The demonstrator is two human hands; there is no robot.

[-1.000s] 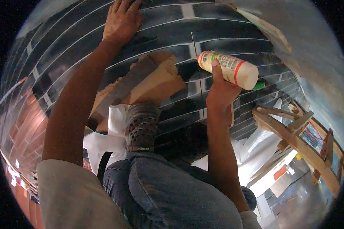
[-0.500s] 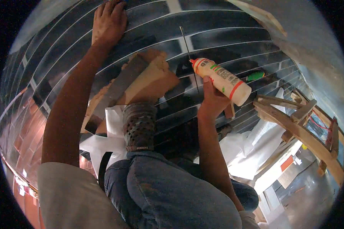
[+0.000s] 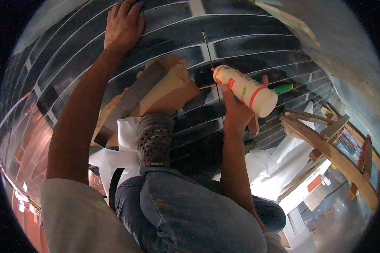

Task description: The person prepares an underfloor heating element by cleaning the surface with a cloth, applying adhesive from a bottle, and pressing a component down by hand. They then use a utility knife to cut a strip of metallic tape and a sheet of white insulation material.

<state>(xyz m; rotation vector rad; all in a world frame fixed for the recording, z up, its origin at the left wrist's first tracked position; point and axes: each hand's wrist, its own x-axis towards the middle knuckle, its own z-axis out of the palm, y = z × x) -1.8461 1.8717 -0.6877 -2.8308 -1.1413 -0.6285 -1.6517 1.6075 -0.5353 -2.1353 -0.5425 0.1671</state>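
My left hand [image 3: 124,28] lies with its fingers stretched out on the dark panelled surface [image 3: 240,23], which is crossed by pale lines. In my right hand [image 3: 237,111] is a white squeeze bottle [image 3: 247,92] with red bands and a red tip, tilted so the tip points up and left. That tip meets or overlaps a thin dark rod or line [image 3: 206,46] on the panels; I cannot tell which. Beyond the bottle lies a green-handled object [image 3: 283,87], its other end hidden. My knee and a patterned sock [image 3: 154,135] are between my arms.
Torn brown cardboard [image 3: 169,90] and a dark strip [image 3: 133,97] lie by my foot. White sheeting [image 3: 272,162] and a curved wooden frame [image 3: 329,145] stand on the right. Pale sheeting [image 3: 350,55] rises at the upper right.
The bottle has turned about its long axis in my right hand, showing a different side, and a fingertip now shows beyond it. My left hand has shifted slightly right.
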